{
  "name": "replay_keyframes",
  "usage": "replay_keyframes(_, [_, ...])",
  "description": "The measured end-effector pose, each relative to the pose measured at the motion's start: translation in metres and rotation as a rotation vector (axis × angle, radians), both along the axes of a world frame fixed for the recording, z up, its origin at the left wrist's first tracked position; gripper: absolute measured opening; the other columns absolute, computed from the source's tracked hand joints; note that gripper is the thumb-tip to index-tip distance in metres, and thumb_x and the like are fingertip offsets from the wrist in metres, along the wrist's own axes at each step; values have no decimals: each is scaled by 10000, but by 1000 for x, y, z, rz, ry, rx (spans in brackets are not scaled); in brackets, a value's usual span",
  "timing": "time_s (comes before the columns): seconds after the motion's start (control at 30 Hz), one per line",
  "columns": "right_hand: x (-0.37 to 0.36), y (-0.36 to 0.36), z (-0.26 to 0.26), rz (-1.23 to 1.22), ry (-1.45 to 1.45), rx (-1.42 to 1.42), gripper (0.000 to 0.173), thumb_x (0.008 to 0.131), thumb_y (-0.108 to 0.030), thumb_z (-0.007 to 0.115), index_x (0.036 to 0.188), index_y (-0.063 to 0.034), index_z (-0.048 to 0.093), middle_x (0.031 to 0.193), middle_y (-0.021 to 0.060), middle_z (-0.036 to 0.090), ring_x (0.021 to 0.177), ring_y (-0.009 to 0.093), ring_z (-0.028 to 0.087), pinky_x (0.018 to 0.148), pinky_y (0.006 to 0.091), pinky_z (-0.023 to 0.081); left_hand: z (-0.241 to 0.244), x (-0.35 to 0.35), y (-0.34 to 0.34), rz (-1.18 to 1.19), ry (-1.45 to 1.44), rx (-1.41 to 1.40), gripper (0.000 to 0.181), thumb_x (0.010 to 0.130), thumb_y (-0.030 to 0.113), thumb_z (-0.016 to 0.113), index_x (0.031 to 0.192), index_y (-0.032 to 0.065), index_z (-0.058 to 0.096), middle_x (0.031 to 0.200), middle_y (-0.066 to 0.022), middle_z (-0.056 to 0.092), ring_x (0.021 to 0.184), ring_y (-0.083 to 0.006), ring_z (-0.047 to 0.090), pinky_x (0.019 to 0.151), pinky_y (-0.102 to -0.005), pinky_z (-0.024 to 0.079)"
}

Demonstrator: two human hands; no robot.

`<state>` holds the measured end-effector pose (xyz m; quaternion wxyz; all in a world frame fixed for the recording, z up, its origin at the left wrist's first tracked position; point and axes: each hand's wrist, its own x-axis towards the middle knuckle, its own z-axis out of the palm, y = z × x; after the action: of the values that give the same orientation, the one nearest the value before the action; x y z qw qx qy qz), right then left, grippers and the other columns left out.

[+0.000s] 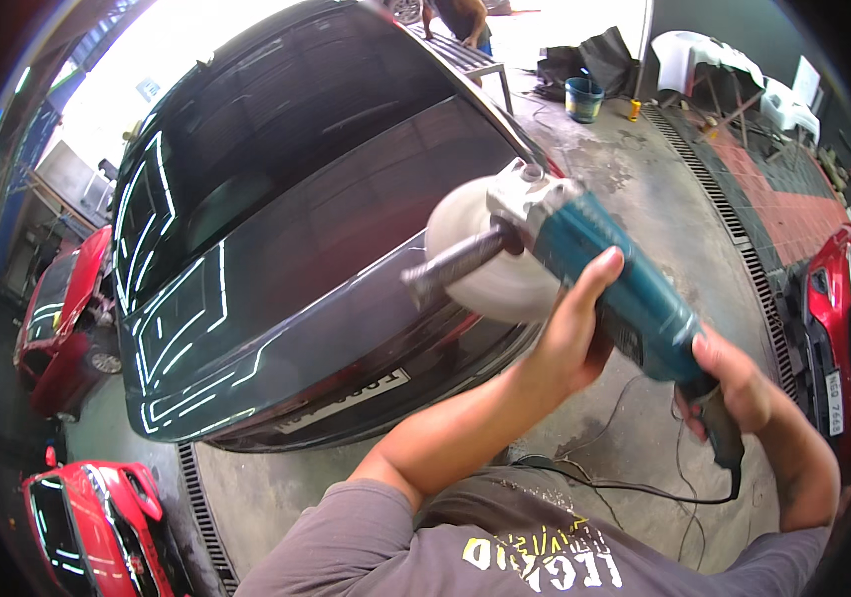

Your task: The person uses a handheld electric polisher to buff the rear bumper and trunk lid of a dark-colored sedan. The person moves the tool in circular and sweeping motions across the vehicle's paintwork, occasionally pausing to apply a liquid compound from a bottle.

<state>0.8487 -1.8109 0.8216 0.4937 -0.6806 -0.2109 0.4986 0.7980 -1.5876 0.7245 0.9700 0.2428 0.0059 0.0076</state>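
Observation:
A teal electric polisher (pixel 604 246) with a metal gear head is held up in front of me. My left hand (pixel 582 321) grips the underside of its body, thumb along the side. My right hand (pixel 731 380) is closed on its rear, by the black grip where the cord leaves. The pale round polishing pad (pixel 500 291) looks blurred, and the black side handle (pixel 462 257) sticks out across it, untouched by either hand. Behind the pad is the trunk lid (pixel 298 321) of a dark glossy car, striped with light reflections. Whether the pad touches the car, I cannot tell.
A black power cord (pixel 641 489) loops near my waist and over the concrete floor. Floor grates (pixel 742 239) run along both sides. Red cars (pixel 97 522) stand left and right. A bucket (pixel 584 101) and a metal bench (pixel 470 60) with a person beside it are farther off.

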Motion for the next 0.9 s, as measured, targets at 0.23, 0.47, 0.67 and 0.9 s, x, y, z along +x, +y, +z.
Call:
replay_keyframes(0.23, [8, 44, 50, 198, -15, -133, 632, 1139, -520, 459, 1586, -85, 357, 989, 155, 594, 669, 187, 651, 564, 347, 560, 27, -29, 19, 330, 99, 30, 654, 1005, 639, 670, 1385, 111, 599, 1246, -90, 716, 1147, -254, 713, 1057, -477, 557])
replay_keyframes(0.47, [-10, 102, 16, 645, -64, -56, 805, 1094, -526, 493, 1621, 29, 243, 852, 155, 660, 755, 253, 720, 713, 426, 569, 18, -128, 20, 801, 116, 63, 746, 1013, 739, 543, 1442, 129, 542, 1239, -179, 700, 1170, -341, 713, 968, -543, 608])
replay_keyframes(0.67, [-2, 70, 23, 543, 22, -53, 810, 1106, -518, 495, 1652, 9, 210, 897, 139, 640, 711, 217, 698, 663, 376, 568, 21, -110, 6, 583, 168, 88, 863, 990, 771, 547, 1471, 55, 526, 1323, -216, 672, 1250, -371, 678, 1084, -545, 547])
replay_keyframes(0.9, [22, -10, -14, 91, 80, 181, 651, 1130, -442, 490, 1613, -48, 303, 943, 116, 596, 600, 188, 628, 548, 343, 542, 10, -5, -21, 245, 96, 135, 769, 1007, 687, 610, 1465, 73, 548, 1309, -169, 698, 1235, -339, 685, 1087, -516, 542])
